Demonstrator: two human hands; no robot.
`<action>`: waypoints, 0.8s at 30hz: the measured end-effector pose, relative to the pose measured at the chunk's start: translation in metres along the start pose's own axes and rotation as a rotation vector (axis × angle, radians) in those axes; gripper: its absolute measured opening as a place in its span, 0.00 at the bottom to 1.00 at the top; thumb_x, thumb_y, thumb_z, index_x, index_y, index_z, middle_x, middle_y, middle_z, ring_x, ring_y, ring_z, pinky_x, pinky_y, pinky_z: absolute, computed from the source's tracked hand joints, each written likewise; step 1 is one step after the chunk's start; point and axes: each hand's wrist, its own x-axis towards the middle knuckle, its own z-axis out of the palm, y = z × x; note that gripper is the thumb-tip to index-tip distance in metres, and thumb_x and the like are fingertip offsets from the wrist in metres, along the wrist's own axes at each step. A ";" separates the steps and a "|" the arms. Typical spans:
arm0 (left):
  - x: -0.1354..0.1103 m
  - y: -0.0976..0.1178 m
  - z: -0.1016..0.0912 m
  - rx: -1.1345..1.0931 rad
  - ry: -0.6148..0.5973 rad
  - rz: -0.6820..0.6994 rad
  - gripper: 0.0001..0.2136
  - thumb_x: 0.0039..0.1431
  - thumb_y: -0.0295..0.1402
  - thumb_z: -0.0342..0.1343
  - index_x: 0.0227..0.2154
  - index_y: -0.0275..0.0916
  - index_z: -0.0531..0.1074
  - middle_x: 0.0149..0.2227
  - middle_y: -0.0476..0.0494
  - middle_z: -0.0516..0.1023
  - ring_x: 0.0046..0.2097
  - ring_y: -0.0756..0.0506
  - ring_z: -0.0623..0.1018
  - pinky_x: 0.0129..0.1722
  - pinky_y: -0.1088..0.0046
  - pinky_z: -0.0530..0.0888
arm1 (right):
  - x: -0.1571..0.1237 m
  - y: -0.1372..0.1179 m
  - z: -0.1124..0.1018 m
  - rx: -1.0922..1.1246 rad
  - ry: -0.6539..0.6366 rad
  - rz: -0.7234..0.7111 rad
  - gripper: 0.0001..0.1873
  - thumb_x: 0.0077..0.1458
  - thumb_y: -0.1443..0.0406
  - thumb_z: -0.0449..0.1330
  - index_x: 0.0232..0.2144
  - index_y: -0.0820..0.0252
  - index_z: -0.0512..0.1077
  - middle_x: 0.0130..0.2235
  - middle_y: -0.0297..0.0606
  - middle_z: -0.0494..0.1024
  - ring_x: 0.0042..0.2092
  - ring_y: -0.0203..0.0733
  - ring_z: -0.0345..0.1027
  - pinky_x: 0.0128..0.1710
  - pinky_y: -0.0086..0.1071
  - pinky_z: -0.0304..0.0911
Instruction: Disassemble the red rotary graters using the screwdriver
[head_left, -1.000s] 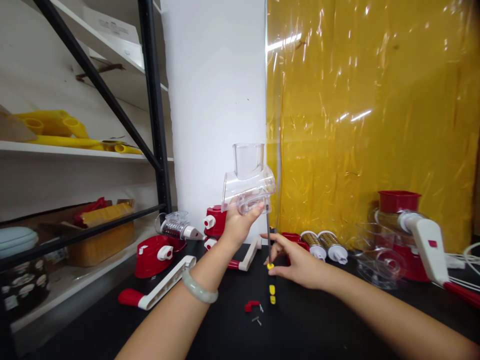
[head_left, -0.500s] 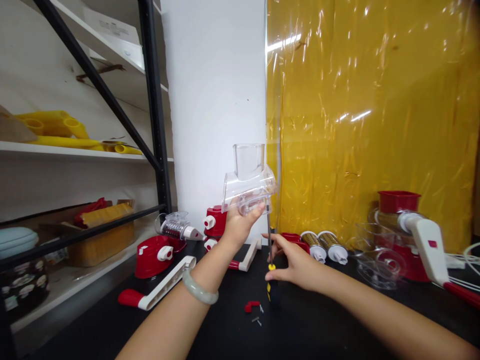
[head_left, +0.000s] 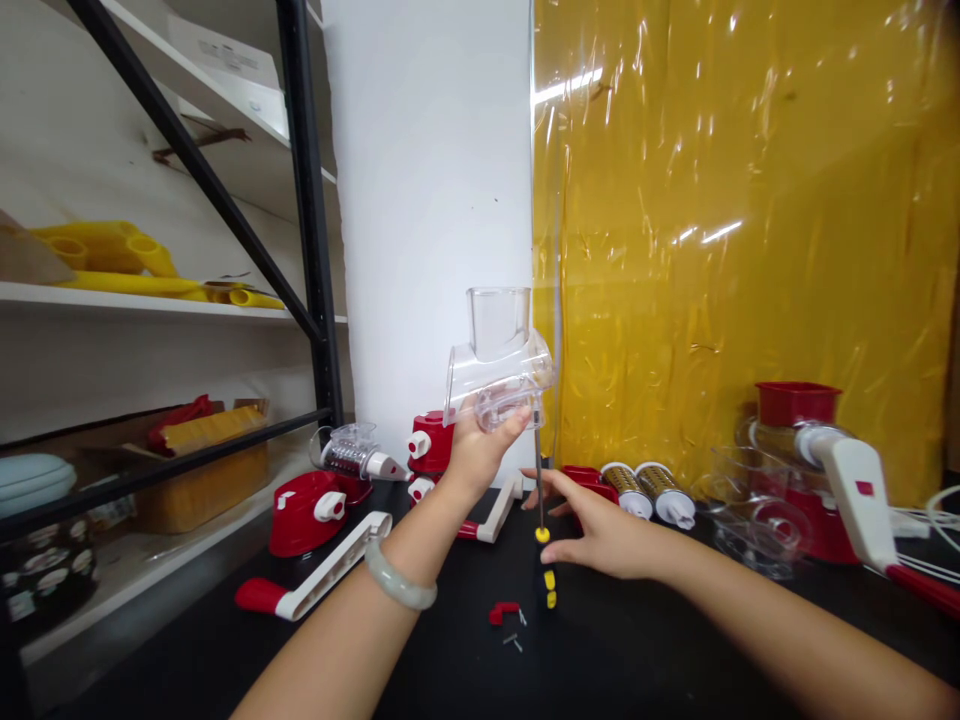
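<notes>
My left hand (head_left: 484, 445) is closed round the lower part of a clear plastic grater housing (head_left: 499, 360), raised above the table with its square chute upward. Below it stands a nearly upright screwdriver (head_left: 542, 536), its shaft pointing up into the underside of the housing; the tip is hidden. My right hand (head_left: 592, 525) is round the screwdriver in a loose grip, thumb at the top of the black and yellow handle and fingers behind the shaft. A small red plastic piece (head_left: 505, 611) and several small screws (head_left: 513, 641) lie on the table below.
Red grater bases (head_left: 307, 515) and a white crank with red grip (head_left: 330, 570) lie left. Two grater drums (head_left: 628, 492) sit right of centre. Farther right stand clear housings (head_left: 761, 520) and an assembled grater (head_left: 799, 405). A black-framed shelf (head_left: 304, 200) borders the left.
The screwdriver's handle has turned, its yellow marks shifting, and its lower end has moved slightly right. My right thumb has moved slightly right along with it. My left hand and the housing stay put.
</notes>
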 end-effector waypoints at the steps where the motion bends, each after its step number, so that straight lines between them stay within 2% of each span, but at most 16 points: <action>1: 0.000 0.000 0.000 0.000 0.002 -0.001 0.20 0.46 0.39 0.68 0.41 0.37 0.73 0.44 0.40 0.83 0.45 0.40 0.82 0.49 0.62 0.76 | -0.001 -0.002 -0.001 0.034 -0.035 -0.007 0.44 0.51 0.64 0.67 0.66 0.55 0.52 0.54 0.44 0.72 0.58 0.47 0.65 0.59 0.46 0.59; 4: 0.000 -0.001 0.000 -0.006 0.005 -0.001 0.20 0.46 0.39 0.68 0.42 0.38 0.73 0.44 0.40 0.83 0.45 0.41 0.82 0.49 0.62 0.76 | -0.001 0.000 0.001 0.114 -0.054 -0.021 0.39 0.54 0.67 0.63 0.65 0.55 0.53 0.44 0.38 0.76 0.51 0.43 0.71 0.57 0.45 0.62; 6: 0.000 -0.001 0.000 -0.012 -0.003 0.006 0.19 0.46 0.39 0.68 0.41 0.38 0.74 0.43 0.40 0.83 0.45 0.41 0.82 0.49 0.63 0.76 | 0.001 0.005 0.004 0.072 0.021 -0.011 0.40 0.51 0.65 0.67 0.63 0.56 0.56 0.38 0.35 0.76 0.44 0.43 0.73 0.53 0.44 0.65; 7: 0.000 -0.001 0.000 -0.011 -0.010 0.010 0.19 0.47 0.39 0.68 0.41 0.38 0.74 0.44 0.40 0.83 0.45 0.41 0.82 0.49 0.63 0.76 | 0.002 0.007 0.005 0.030 0.062 -0.006 0.43 0.48 0.63 0.70 0.63 0.57 0.57 0.38 0.35 0.75 0.44 0.44 0.73 0.52 0.44 0.65; 9: 0.000 0.000 0.000 -0.006 -0.017 0.017 0.19 0.47 0.39 0.68 0.41 0.38 0.74 0.44 0.40 0.83 0.45 0.41 0.82 0.49 0.63 0.76 | 0.002 0.008 0.004 -0.030 0.096 0.005 0.49 0.43 0.60 0.73 0.63 0.56 0.56 0.45 0.40 0.75 0.49 0.47 0.70 0.55 0.46 0.63; 11: 0.000 0.000 0.000 -0.003 -0.019 0.018 0.19 0.47 0.39 0.68 0.41 0.38 0.74 0.44 0.40 0.83 0.45 0.41 0.81 0.49 0.63 0.76 | 0.001 0.004 0.002 -0.013 0.053 0.007 0.50 0.44 0.59 0.72 0.65 0.56 0.53 0.56 0.46 0.69 0.58 0.50 0.63 0.59 0.48 0.60; 12: 0.000 0.000 0.000 -0.004 -0.016 0.016 0.19 0.47 0.39 0.68 0.42 0.38 0.74 0.44 0.40 0.83 0.45 0.41 0.81 0.49 0.63 0.76 | 0.000 0.001 0.000 0.014 0.015 0.002 0.48 0.47 0.61 0.70 0.66 0.55 0.52 0.58 0.46 0.68 0.60 0.49 0.62 0.60 0.48 0.58; 13: 0.000 -0.001 0.000 -0.006 -0.011 0.013 0.20 0.47 0.39 0.68 0.42 0.38 0.74 0.44 0.40 0.83 0.45 0.41 0.82 0.49 0.63 0.76 | -0.001 -0.001 -0.001 0.048 -0.023 -0.005 0.46 0.50 0.62 0.68 0.66 0.55 0.52 0.57 0.45 0.70 0.60 0.48 0.62 0.60 0.47 0.58; 15: 0.000 -0.001 0.000 -0.007 0.000 0.006 0.20 0.47 0.39 0.68 0.42 0.38 0.74 0.44 0.40 0.83 0.45 0.41 0.82 0.49 0.62 0.76 | -0.001 -0.003 0.000 0.108 -0.052 -0.014 0.41 0.54 0.65 0.64 0.66 0.55 0.52 0.48 0.41 0.75 0.54 0.45 0.69 0.58 0.46 0.60; 18: 0.000 -0.001 0.000 -0.007 0.004 0.005 0.19 0.47 0.38 0.68 0.42 0.38 0.73 0.43 0.40 0.83 0.44 0.41 0.82 0.49 0.62 0.76 | 0.002 0.003 0.003 0.059 0.035 -0.003 0.40 0.50 0.64 0.68 0.63 0.56 0.57 0.38 0.34 0.75 0.44 0.44 0.73 0.52 0.44 0.65; 21: 0.000 0.001 0.000 0.004 -0.004 0.015 0.18 0.48 0.38 0.67 0.41 0.38 0.74 0.43 0.40 0.83 0.45 0.41 0.81 0.50 0.62 0.75 | 0.002 0.006 0.003 -0.040 0.086 -0.003 0.43 0.47 0.59 0.71 0.62 0.59 0.58 0.44 0.41 0.74 0.48 0.47 0.70 0.53 0.45 0.64; 24: -0.001 0.001 0.000 0.008 -0.006 0.018 0.18 0.48 0.38 0.67 0.42 0.38 0.74 0.44 0.40 0.82 0.45 0.41 0.81 0.50 0.62 0.75 | -0.001 0.000 -0.001 -0.017 0.010 0.003 0.44 0.50 0.61 0.68 0.64 0.57 0.54 0.56 0.47 0.70 0.58 0.49 0.65 0.56 0.46 0.62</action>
